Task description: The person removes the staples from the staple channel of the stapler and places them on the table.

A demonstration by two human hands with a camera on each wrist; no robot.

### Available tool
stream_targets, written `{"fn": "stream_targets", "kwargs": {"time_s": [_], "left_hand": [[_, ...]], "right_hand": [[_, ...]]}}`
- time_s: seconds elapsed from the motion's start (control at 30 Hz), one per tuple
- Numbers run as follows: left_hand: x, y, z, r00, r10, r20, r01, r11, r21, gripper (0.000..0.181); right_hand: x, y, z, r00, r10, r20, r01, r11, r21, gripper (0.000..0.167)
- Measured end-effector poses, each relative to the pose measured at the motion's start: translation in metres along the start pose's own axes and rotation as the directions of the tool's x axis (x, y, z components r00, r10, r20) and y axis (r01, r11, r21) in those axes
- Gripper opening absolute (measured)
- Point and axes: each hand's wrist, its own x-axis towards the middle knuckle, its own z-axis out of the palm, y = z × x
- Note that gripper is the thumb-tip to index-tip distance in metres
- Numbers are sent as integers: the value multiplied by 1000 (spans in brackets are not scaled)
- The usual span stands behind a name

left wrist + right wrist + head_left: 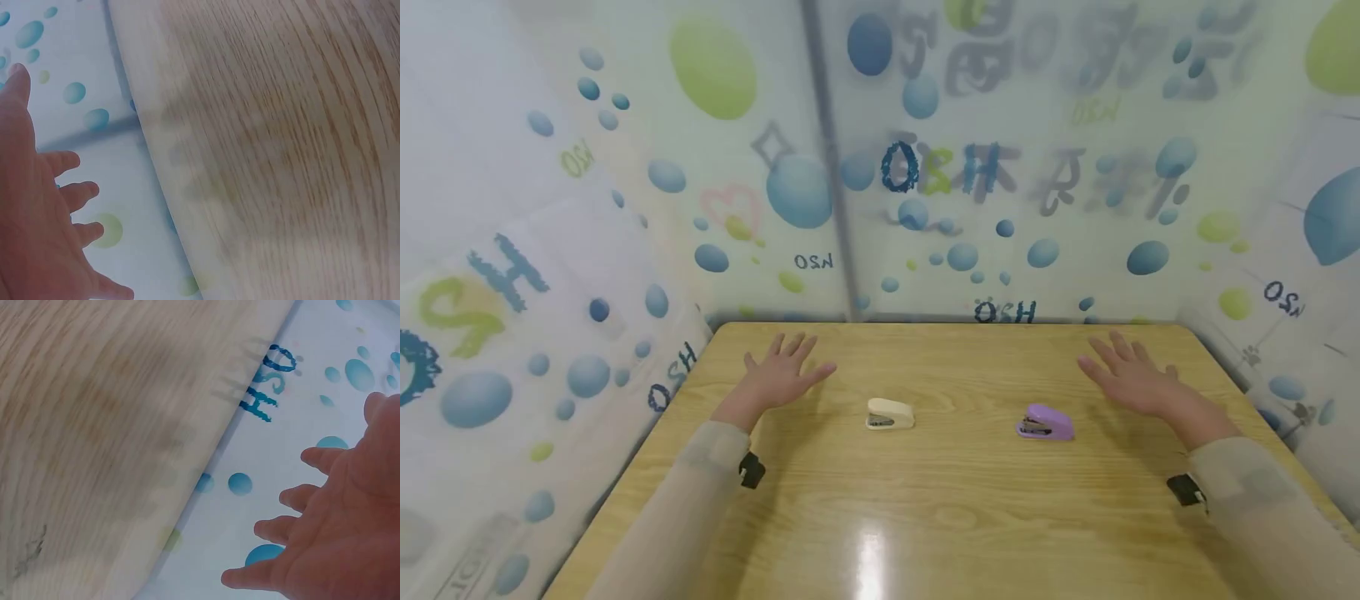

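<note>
Two small staplers lie on the wooden table in the head view. A cream stapler sits near the middle, and a purple stapler lies to its right. My left hand is held above the table to the left of the cream stapler, fingers spread and holding nothing. To the right of the purple stapler, my right hand hovers with its fingers spread too. Each wrist view shows its own hand, the left hand and the right hand, with no stapler in sight.
The wooden table has its far edge against a white curtain printed with blue and green dots and letters. Similar printed sheets hang at the left and right sides. Dark wrist straps show below both sleeves.
</note>
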Motion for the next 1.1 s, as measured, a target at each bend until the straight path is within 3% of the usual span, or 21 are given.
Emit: {"fn": "stream_targets", "kwargs": {"time_s": [0.13, 0.33, 0.57, 0.77, 0.87, 1.0, 1.1], "left_hand": [[1, 2, 1, 1000, 2, -2, -2, 1000, -3, 93], [1, 5, -4, 1000, 9, 2, -9, 1000, -10, 94], [-1, 20, -4, 994, 78, 82, -70, 993, -97, 92], [-5, 35, 10, 977, 193, 88, -169, 959, -227, 77], [-7, 45, 22, 964, 249, 98, -211, 932, -295, 67], [-5, 54, 41, 948, 297, 114, -241, 903, -355, 54], [-4, 56, 52, 945, 309, 110, -246, 888, -389, 46]], "right_hand": [[4, -15, 1, 1000, -16, 2, 16, 1000, 20, 80], [18, -55, 6, 998, -61, 9, 61, 997, 45, 77], [33, -110, 22, 992, -120, 35, 117, 989, 95, 77], [45, -167, 47, 979, -197, 42, 193, 978, 81, 78], [53, -194, 64, 962, -270, 41, 264, 958, 111, 74], [58, -223, 83, 939, -338, 69, 319, 928, 194, 64], [57, -240, 94, 932, -351, 89, 318, 911, 261, 58]]}}
